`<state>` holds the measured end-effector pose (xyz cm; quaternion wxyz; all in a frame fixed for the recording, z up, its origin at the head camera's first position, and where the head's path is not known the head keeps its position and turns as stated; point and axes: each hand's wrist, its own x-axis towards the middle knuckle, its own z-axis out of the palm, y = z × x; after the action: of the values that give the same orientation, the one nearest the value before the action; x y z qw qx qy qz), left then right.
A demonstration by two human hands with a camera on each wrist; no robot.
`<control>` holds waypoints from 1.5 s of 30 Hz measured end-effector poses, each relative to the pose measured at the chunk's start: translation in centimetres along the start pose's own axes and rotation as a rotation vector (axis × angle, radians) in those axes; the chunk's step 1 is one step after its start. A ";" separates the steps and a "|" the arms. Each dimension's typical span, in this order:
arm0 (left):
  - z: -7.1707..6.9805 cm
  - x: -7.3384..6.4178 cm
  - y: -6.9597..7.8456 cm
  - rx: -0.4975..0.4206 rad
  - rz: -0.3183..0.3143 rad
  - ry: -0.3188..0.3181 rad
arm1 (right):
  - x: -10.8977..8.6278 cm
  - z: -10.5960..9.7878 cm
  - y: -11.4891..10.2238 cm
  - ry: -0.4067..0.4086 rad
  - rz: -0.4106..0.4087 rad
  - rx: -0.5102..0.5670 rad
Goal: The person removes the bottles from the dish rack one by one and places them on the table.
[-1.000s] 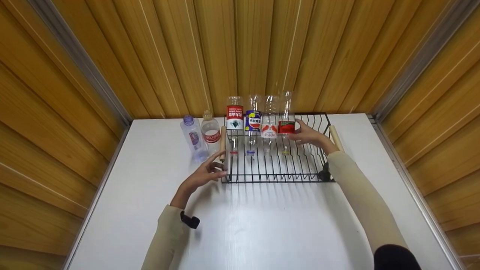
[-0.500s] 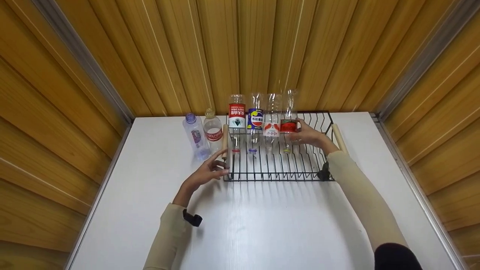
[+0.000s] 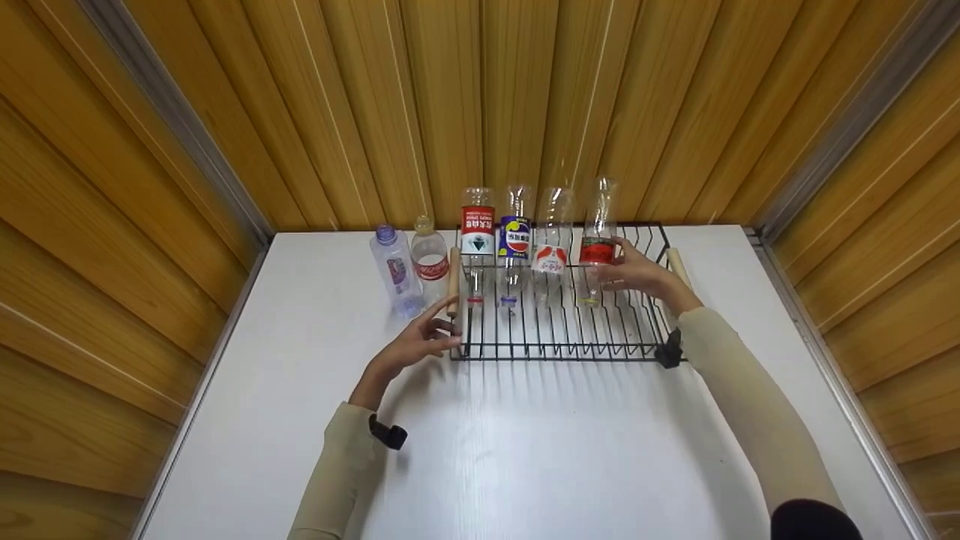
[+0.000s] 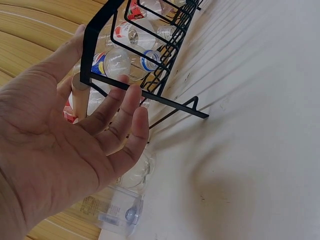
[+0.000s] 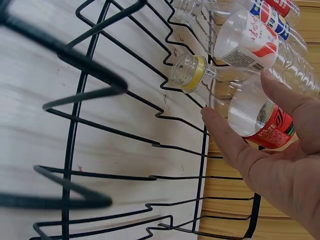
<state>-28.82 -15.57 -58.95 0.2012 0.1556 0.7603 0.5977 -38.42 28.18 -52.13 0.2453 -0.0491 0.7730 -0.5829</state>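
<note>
My right hand (image 3: 645, 274) grips an upside-down clear plastic bottle with a red label (image 3: 598, 250) over the black wire dish rack (image 3: 555, 351); its yellow-ringed neck (image 5: 194, 74) points down toward the wires. My left hand (image 3: 409, 349) holds the rack's left end, thumb at the front corner and a finger at the wooden handle (image 3: 453, 281). In the left wrist view its other fingers (image 4: 132, 110) lie loosely by the black end bar. Left of the gripped bottle, three more stand inverted in the rack: one with a white-and-red label (image 3: 550, 259), a blue-labelled one (image 3: 515, 238) and a red-and-white-labelled one (image 3: 478, 231).
Left of the rack, a clear bottle with a red label (image 3: 431, 266) and a purplish bottle (image 3: 397, 274) stand upright on the white table (image 3: 510, 450). A second wooden handle (image 3: 677, 266) sits at the rack's right end. The wood-look wall (image 3: 375, 112) rises behind.
My right hand has moved right with the red-labelled bottle, widening the gap to its neighbour. My left hand stays at the rack's left end. The head view has shifted slightly.
</note>
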 end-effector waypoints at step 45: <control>0.2 -0.2 0.3 0.002 -0.040 0.024 | -7.1 1.2 -1.9 -0.119 -0.259 -0.009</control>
<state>-28.51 -15.41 -58.66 0.2039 0.1336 0.7662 0.5945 -32.09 29.14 -48.27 0.2132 -0.1838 0.7470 -0.6023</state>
